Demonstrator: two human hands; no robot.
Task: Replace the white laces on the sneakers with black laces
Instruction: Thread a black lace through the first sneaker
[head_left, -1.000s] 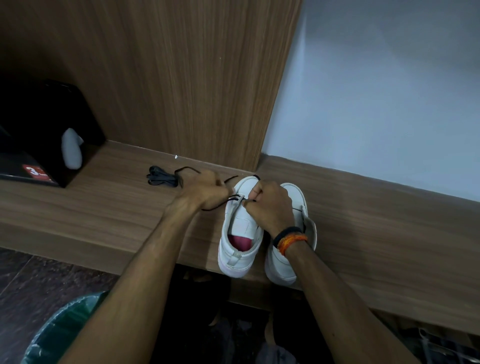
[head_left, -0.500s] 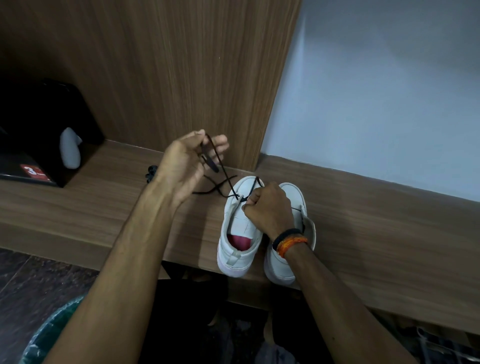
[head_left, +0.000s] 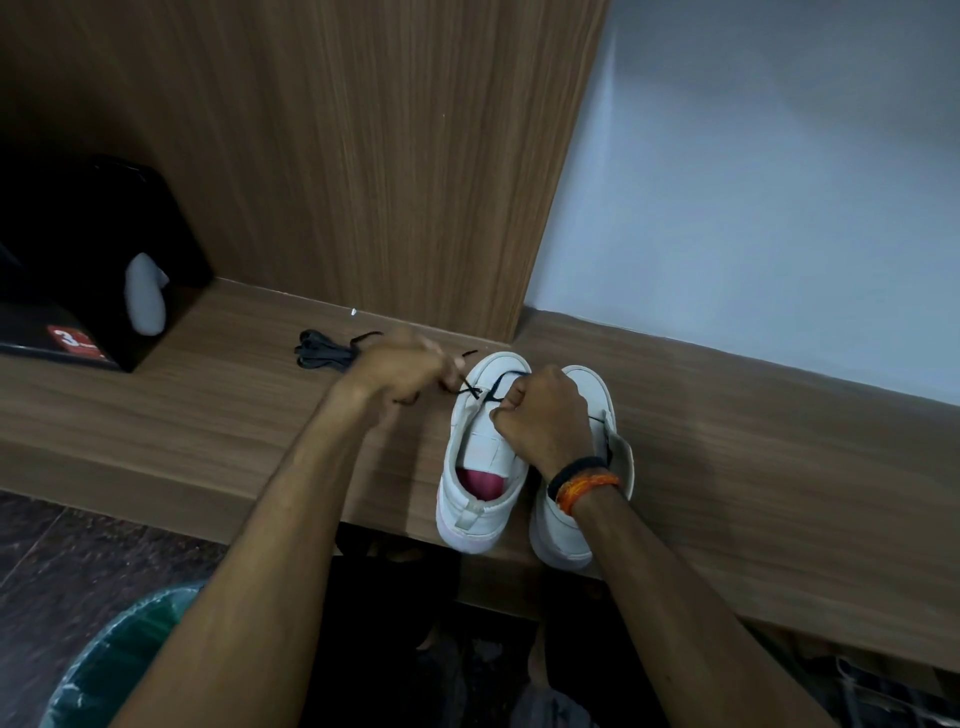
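Observation:
Two white sneakers stand side by side on the wooden ledge (head_left: 208, 415), toes toward the wall. The left sneaker (head_left: 480, 467) has a black lace (head_left: 491, 388) crossing its front eyelets. My left hand (head_left: 402, 371), blurred, grips one end of that lace just left of the toe. My right hand (head_left: 543, 415) pinches the lace over the tongue and hides much of the right sneaker (head_left: 582, 395). A spare bundled black lace (head_left: 322, 353) lies on the ledge behind my left hand.
A black box (head_left: 78, 260) with a red label and a pale object leaning on it stands at the far left. A wooden panel (head_left: 363, 156) rises behind the shoes. A green-lined bin (head_left: 119, 660) sits on the floor below.
My left hand came down from its raised position back to the ledge beside the toe, bringing the lace end with it. My right hand stayed on the left sneaker.

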